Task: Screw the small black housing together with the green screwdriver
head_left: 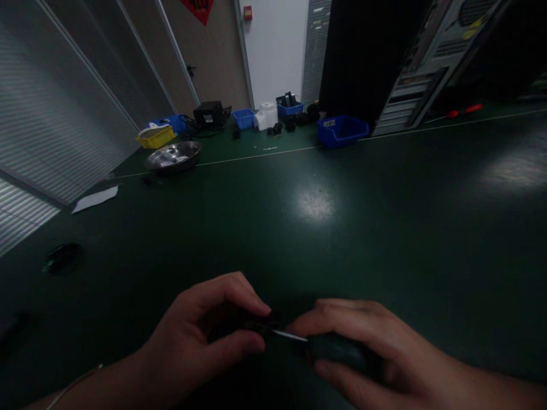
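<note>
My right hand (376,347) is closed around the dark handle of a screwdriver (342,349), its index finger stretched along toward the thin metal shaft. The shaft points left, and its tip meets a small dark part (256,326). Between thumb and fingers, my left hand (209,324) pinches that part. Its shape is hard to make out in the dim light. Both hands are low in the view, close together over the green tabletop (256,228).
At the back stand a metal bowl (173,158), a yellow bin (157,138), a blue bin (342,132), a white device (265,117) and a black box (209,115). A computer case (410,97) is back right. A small dark object (62,256) and white paper (96,198) lie left.
</note>
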Tool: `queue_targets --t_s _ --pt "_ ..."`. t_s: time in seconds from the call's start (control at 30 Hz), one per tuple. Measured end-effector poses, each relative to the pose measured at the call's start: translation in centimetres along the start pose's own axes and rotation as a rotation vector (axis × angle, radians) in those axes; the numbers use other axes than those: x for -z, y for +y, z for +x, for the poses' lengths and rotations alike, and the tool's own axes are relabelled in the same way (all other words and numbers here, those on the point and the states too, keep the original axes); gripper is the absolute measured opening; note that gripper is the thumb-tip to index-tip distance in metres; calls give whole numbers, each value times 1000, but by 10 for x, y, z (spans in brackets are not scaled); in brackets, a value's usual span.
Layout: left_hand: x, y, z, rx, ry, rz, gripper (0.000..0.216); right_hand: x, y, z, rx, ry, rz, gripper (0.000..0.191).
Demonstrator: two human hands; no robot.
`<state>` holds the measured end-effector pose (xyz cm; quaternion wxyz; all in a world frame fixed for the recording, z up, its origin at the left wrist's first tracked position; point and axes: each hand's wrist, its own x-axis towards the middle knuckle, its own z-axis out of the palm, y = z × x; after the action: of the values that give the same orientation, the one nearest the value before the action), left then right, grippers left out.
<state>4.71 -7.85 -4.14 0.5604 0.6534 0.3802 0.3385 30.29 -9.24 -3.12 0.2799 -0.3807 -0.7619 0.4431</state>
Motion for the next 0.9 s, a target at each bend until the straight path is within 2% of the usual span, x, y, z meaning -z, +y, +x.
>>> queue_targets --t_s 0.17,0.3,0.53,0.77,0.9 --pt "-1 0 0 45 8 -76 21 -1 0 4 -18 -11 -8 33" --pt "0 0 2 97 -34 -151 21 0 1 4 -24 -16 -9 36" --pt "1 1 3 142 -46 -204 20 1 6 -1 52 -28 2 31" --pt "1 -1 3 170 -58 -220 19 1 9 1 51 -32 51 43" --pt "3 -2 3 190 -75 -230 18 0 6 1 30 -36 110 44"
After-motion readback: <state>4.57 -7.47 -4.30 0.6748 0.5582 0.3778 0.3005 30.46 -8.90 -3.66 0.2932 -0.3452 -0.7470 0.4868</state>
